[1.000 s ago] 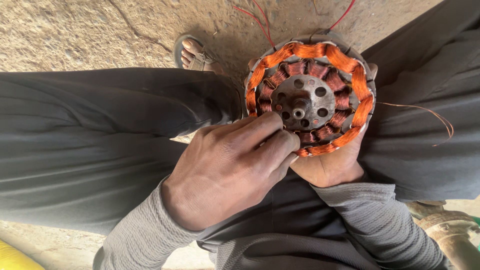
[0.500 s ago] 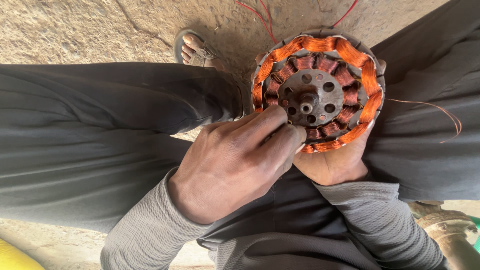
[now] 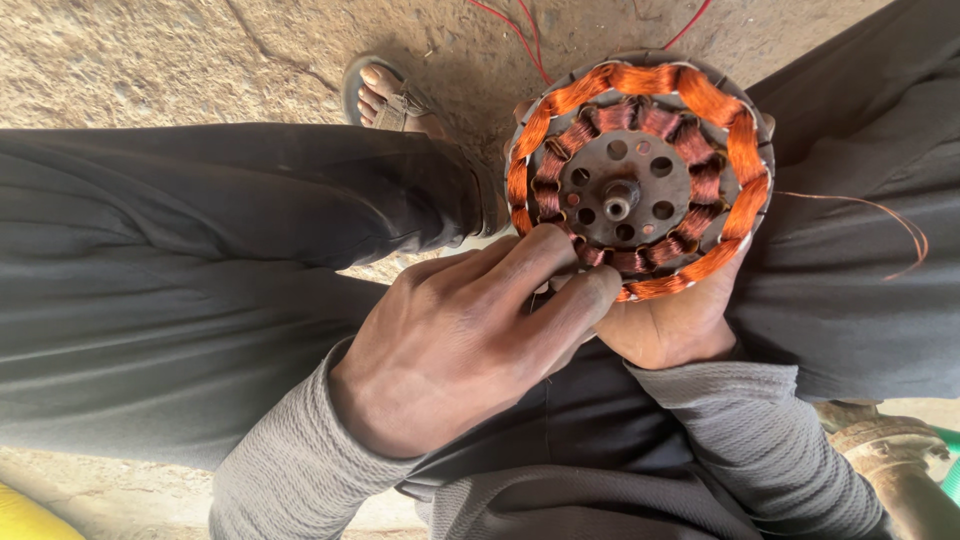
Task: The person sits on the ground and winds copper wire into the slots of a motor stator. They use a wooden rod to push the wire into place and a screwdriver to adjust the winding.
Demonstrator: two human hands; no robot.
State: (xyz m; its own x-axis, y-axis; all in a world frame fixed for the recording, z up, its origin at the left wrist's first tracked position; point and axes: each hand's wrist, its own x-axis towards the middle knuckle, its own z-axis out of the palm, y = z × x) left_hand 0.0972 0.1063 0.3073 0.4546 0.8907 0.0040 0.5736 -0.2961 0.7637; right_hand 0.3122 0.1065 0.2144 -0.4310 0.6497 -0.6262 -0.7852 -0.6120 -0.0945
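Note:
A round motor stator (image 3: 640, 190) with orange copper windings and a rusty, holed metal hub rests over my lap. My right hand (image 3: 670, 325) cups it from below, palm against its lower rim. My left hand (image 3: 470, 340) lies across my thigh, with thumb and forefinger pinched on the windings at the stator's lower left edge. A thin loose copper wire (image 3: 880, 215) trails from the stator to the right over my dark trousers. Red wires (image 3: 520, 35) run off behind it at the top.
My sandalled foot (image 3: 390, 95) stands on the rough dirt ground (image 3: 150, 60) at the top. A rusty metal fitting (image 3: 900, 470) with a green piece (image 3: 948, 480) sits at the bottom right. A yellow object (image 3: 30, 515) shows at the bottom left corner.
The stator has lifted slightly and turned a little in my right hand. My left fingers stay at its lower edge, shifted along the windings.

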